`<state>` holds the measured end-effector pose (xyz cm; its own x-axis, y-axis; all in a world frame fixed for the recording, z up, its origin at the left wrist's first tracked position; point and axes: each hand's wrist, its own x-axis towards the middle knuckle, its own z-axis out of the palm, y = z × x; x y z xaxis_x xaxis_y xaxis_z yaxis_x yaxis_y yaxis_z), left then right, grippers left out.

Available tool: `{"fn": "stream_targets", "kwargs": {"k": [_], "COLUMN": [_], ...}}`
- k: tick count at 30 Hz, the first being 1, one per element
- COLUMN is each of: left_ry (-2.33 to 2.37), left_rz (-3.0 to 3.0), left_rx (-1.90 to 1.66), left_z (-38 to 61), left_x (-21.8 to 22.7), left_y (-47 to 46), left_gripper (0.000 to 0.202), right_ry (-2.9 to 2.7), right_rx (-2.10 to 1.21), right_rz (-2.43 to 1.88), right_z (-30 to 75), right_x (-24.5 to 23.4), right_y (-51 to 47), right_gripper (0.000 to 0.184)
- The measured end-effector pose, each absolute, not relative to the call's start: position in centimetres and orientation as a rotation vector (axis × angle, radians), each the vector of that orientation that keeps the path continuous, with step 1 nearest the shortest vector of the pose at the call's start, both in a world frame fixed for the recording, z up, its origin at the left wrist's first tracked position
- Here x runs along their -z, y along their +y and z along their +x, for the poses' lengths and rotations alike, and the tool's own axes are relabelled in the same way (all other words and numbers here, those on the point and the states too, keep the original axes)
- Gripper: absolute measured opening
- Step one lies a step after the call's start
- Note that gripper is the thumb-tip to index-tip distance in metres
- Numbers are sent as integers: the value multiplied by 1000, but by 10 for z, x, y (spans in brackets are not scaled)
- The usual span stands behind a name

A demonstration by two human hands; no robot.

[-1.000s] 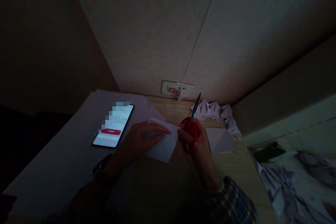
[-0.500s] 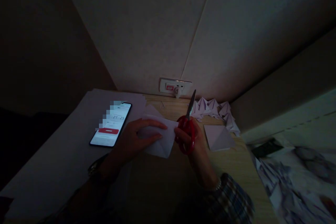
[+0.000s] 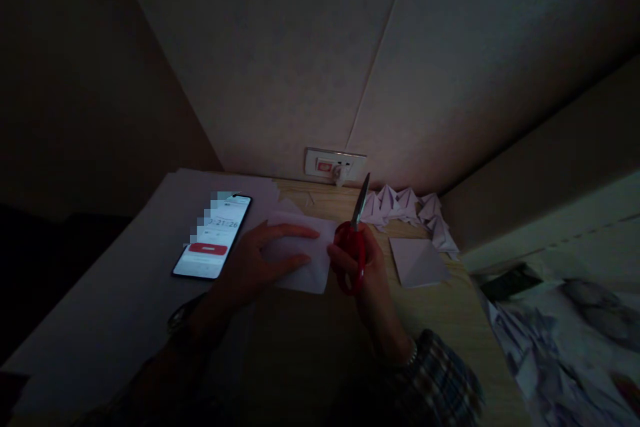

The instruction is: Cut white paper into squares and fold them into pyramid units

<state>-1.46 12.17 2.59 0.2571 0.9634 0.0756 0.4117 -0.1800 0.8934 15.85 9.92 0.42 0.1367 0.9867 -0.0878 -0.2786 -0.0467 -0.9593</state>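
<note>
Paper (image 3: 311, 268) has settled flatter, pinned under the flat left hand (image 3: 256, 263). Right hand (image 3: 369, 280) grips the red scissors (image 3: 351, 247) — blades shut, no cut begun.

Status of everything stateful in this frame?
phone: face up, screen lit.
paper: lying flat, pinned under left hand.
scissors: blades look shut, tip pointing away, gripped in right hand.
folded papers: loose pile, untouched.
wall socket: something plugged in.

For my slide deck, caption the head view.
Left hand presses white paper on a desk; right hand holds red scissors, lit phone nearby.
</note>
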Motion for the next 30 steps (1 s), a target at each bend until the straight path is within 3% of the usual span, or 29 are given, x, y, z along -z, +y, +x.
{"fn": "stream_targets", "kwargs": {"k": [13, 30], "left_ry": [1230, 1368], "left_rz": [1719, 1614], "left_rx": [-793, -1035], "left_z": [-17, -18], "left_x": [-30, -30], "left_y": [122, 124], "left_gripper": [43, 40], "right_ry": [-890, -932], "right_rx": [-1249, -1307], "right_rz": [-1112, -1093], "right_z": [159, 158], "right_x": [-3, -5], "right_y": [98, 98], "right_gripper": [25, 27]}}
